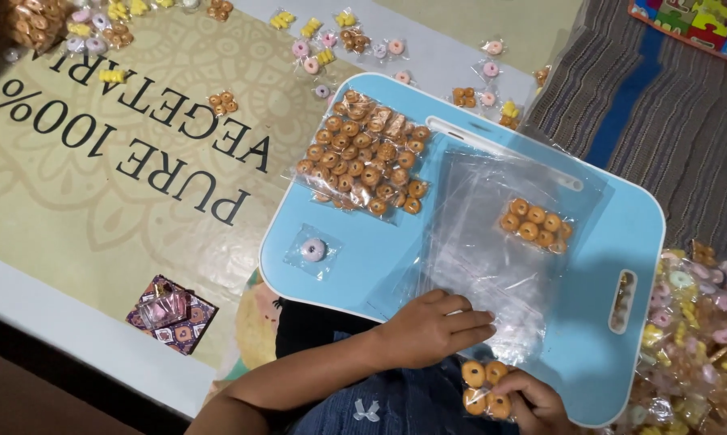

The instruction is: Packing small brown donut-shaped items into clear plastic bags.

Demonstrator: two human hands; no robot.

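Looking down from the head camera, I see my left hand [428, 329] lying palm-down with fingers stretched nearly flat, pressing on the near corner of a stack of clear plastic bags [492, 250]; it grips nothing, only touches the top sheet. My right hand [533, 403], at about five o'clock from the left, has its fingers curled closed around a small packet of orange ring candies [484, 387], held just off the near edge of the blue lap tray [621, 242].

The stack of bags covers the tray's middle and reaches almost to its near edge. At one o'clock from my left hand a small filled packet of orange rings [534, 223] lies on the bags. At eleven o'clock a large bag of orange rings [367, 157] overhangs the tray's far-left edge slightly. At nine o'clock a single pink ring in a wrapper [313, 250] sits near the left rim, with bare blue surface around it. The tray's right side, by the handle slot [621, 301], is open blue surface.

Beyond the right rim a heap of mixed wrapped candies [702, 338] crowds close. Scattered packets [323, 48] lie on the beige printed mat [138, 161] past the far edge, and a small patterned box [172, 314] rests at nine o'clock, well apart.
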